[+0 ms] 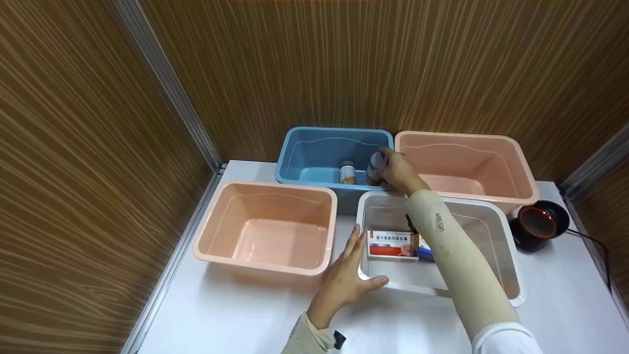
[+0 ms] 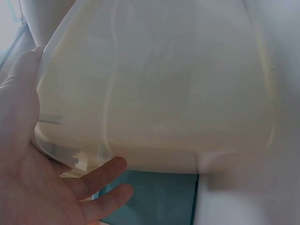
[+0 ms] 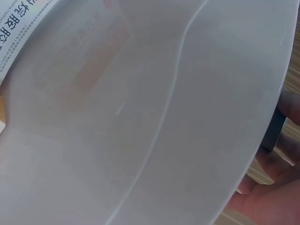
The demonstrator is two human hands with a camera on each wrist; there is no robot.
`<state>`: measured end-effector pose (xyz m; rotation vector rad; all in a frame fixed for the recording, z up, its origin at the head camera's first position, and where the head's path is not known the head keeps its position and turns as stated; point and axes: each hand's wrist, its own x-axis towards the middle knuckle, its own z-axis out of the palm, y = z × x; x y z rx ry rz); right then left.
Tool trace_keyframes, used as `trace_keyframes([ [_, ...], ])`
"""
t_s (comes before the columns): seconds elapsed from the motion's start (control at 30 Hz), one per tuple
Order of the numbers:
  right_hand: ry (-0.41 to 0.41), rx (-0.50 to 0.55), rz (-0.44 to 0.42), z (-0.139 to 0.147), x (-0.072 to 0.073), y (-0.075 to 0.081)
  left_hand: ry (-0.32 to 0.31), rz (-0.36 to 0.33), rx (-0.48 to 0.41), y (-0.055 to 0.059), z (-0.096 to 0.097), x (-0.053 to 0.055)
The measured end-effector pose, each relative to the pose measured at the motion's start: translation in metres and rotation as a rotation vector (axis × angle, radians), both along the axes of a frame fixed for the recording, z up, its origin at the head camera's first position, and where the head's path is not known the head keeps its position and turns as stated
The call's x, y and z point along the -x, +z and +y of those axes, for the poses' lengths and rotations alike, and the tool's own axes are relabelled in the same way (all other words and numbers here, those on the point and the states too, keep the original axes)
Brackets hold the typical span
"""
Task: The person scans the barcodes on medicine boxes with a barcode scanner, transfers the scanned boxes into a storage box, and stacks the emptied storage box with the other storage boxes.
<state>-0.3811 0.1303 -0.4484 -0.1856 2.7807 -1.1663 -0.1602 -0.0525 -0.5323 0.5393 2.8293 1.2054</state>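
My right hand (image 1: 400, 172) reaches into the right side of the blue bin (image 1: 339, 130) and grips a pill bottle (image 1: 374, 168) with a pale end up. Another pill bottle (image 1: 347, 173), with a white label and reddish cap, stands to its left in the same bin. My left hand (image 1: 342, 280), fingers spread, rests at the left front corner of the white bin (image 1: 514, 261). A white and red medicine box (image 1: 391, 245) lies in the white bin, beside a blue box (image 1: 424, 250) partly hidden by my right arm. In the right wrist view, the white bin's wall hides much of my right hand.
A pink bin (image 1: 285, 241) stands at the left, another pink bin (image 1: 467, 184) at the back right. A black, round device (image 1: 536, 222) with a red glow and a cable (image 1: 597, 243) sits at the right. Wood-grain panels enclose the white table (image 1: 206, 314).
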Motion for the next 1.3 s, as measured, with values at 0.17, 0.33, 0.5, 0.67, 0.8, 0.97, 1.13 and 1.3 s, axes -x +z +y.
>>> trace_keyframes([
  [0.17,0.005,-0.023,0.012,0.0,-0.001,0.0,-0.001,-0.006,0.02,0.0,-0.001,0.0],
  [0.33,-0.009,-0.025,0.032,0.003,-0.001,0.005,-0.002,-0.001,0.019,-0.001,-0.001,0.002],
  [0.5,0.026,-0.053,0.047,0.01,-0.002,0.011,0.004,-0.005,0.008,-0.002,-0.003,0.005],
  [0.67,0.044,-0.072,0.089,0.018,-0.008,0.02,0.003,0.01,0.0,-0.003,-0.003,0.008],
  [0.8,0.05,-0.049,0.15,0.027,-0.02,0.03,0.001,0.016,-0.006,-0.004,-0.002,0.009],
  [0.97,0.029,0.006,0.199,0.041,-0.039,0.047,-0.001,-0.008,-0.024,-0.002,-0.002,0.011],
  [1.13,0.019,0.057,0.276,0.056,-0.061,0.062,0.0,-0.025,-0.026,-0.001,-0.002,0.011],
  [1.3,0.015,0.114,0.352,0.077,-0.086,0.062,-0.002,-0.025,-0.014,-0.002,-0.001,0.009],
])
